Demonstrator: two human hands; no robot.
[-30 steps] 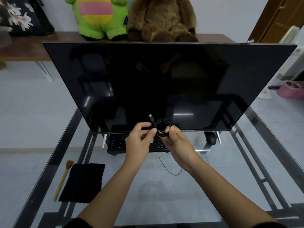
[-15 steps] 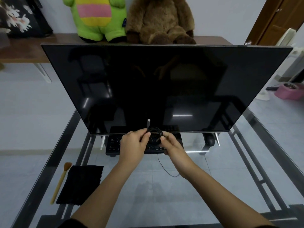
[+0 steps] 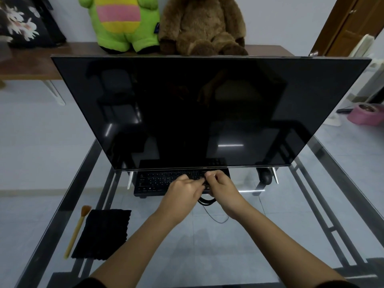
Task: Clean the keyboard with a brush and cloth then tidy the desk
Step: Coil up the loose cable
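Both hands sit together at the far centre of the glass desk, just in front of the lower edge of the monitor. My left hand is curled, fingers closed toward the right hand; it meets a bundle of black cable, whose coils show just below and between the two hands. My right hand is also curled, thumb and fingers pinched at the same bundle. I cannot tell exactly how many loops each hand encloses. A thin single strand of the cable runs from the bundle onto the desk and curves toward me.

The keyboard lies flat under the monitor edge, partly covered on its right half by both hands. The black cloth lies flat at the near left of the desk. The brush lies just beside the cloth on its left, bristles pointing away from me, handle toward me. Neither hand touches the cloth or the brush.

A dark mouse sits to the right of the keyboard, close to a monitor foot. Behind the monitor, a green plush toy and a brown plush bear sit on a wooden shelf.
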